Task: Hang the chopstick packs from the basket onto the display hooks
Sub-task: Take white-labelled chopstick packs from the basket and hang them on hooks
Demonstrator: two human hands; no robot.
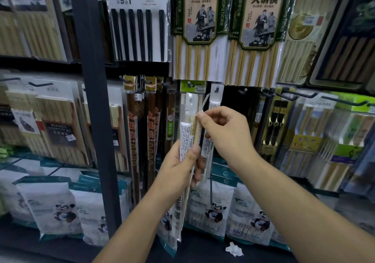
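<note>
Chopstick packs (187, 136), slim clear sleeves of pale sticks with white printed labels, stand upright before the display hooks (217, 89), where we grip their middle in our left hand (178, 167) and pinch one pack's top with our right hand (225, 132).

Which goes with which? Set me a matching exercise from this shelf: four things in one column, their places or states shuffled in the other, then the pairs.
Column one
1. left hand
2. right hand
3. crumpled white paper
4. black chopsticks pack

Column two
A. lying on the dark surface at the bottom
B. pinching one of the narrow packs near its top
C. hanging in the upper row, left of the green-labelled packs
D. gripping the narrow packs lower down

Pairs: 1-D, 2-B, 3-A, 4-C
</note>
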